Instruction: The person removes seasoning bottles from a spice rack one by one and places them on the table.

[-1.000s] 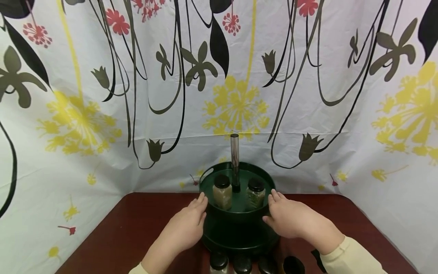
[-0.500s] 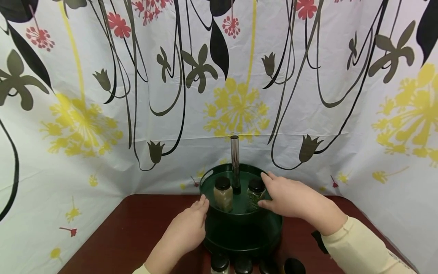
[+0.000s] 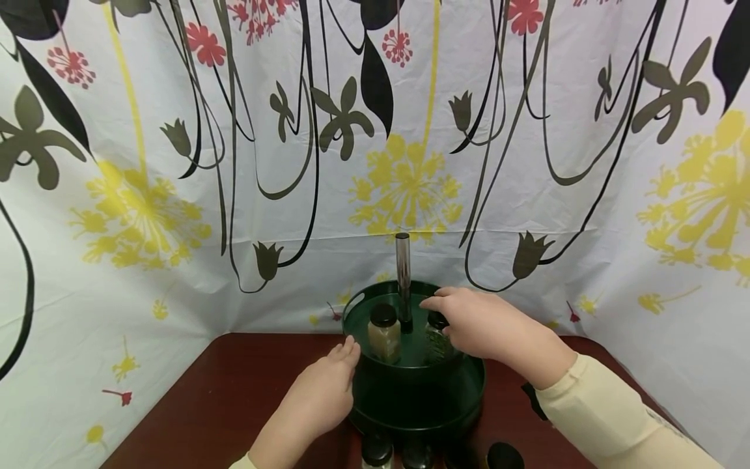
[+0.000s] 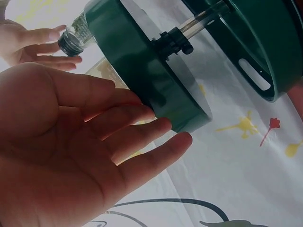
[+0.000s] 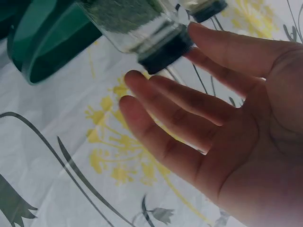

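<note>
A two-tier green turntable (image 3: 413,348) with a clear centre post stands on the table. On its upper tier, a jar of green dried herbs (image 3: 435,345) stands at right and a jar of pale seasoning (image 3: 383,342) at left, both black-lidded. My right hand (image 3: 486,322) is over the herb jar, partly hiding it. In the right wrist view its fingers are loosely spread around the black lid (image 5: 165,51), thumb close to it, without a visible grip. My left hand (image 3: 322,394) has straight fingers beside the upper tier; in the left wrist view the fingertips (image 4: 163,124) meet its wall.
Several more black-lidded jars (image 3: 377,449) stand along the front of the turntable, cut off by the frame edge. The lower tier (image 3: 418,426) juts out beneath the upper one. A dark object (image 3: 534,398) lies by the right sleeve. Patterned curtain (image 3: 281,215) hangs behind the table.
My right hand has left the upper tier's right side, risen and moved left over the herb jar's lid. My left hand has stayed beside the tier.
</note>
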`<state>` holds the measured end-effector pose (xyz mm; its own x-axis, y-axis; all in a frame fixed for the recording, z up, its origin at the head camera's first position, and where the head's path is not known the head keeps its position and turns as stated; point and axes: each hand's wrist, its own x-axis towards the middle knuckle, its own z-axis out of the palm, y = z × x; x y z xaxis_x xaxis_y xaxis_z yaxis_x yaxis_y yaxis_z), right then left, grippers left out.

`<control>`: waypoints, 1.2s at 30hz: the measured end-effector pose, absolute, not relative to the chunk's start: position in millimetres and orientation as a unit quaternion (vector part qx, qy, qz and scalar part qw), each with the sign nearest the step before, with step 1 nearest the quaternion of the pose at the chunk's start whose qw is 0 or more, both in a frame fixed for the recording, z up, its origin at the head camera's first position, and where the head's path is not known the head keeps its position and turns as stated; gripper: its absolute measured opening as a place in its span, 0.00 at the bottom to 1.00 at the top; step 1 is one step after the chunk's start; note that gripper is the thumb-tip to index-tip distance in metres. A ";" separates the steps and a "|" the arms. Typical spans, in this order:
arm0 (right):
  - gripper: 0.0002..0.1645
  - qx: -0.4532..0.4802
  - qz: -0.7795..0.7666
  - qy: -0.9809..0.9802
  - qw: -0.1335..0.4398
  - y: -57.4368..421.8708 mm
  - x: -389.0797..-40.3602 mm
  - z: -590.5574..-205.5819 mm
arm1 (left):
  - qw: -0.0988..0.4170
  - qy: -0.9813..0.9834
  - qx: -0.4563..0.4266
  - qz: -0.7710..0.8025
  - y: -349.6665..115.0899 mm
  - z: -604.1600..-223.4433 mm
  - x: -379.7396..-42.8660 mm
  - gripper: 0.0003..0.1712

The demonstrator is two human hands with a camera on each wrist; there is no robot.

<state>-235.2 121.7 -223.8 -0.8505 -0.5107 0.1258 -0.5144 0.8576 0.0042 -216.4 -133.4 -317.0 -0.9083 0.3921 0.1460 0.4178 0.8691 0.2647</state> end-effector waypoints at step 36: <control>0.23 0.222 0.075 -0.965 0.115 121.4 -246.9 -217.7 | 0.012 -0.937 -0.306 -0.170 -158.6 -314.1 -224.3 0.26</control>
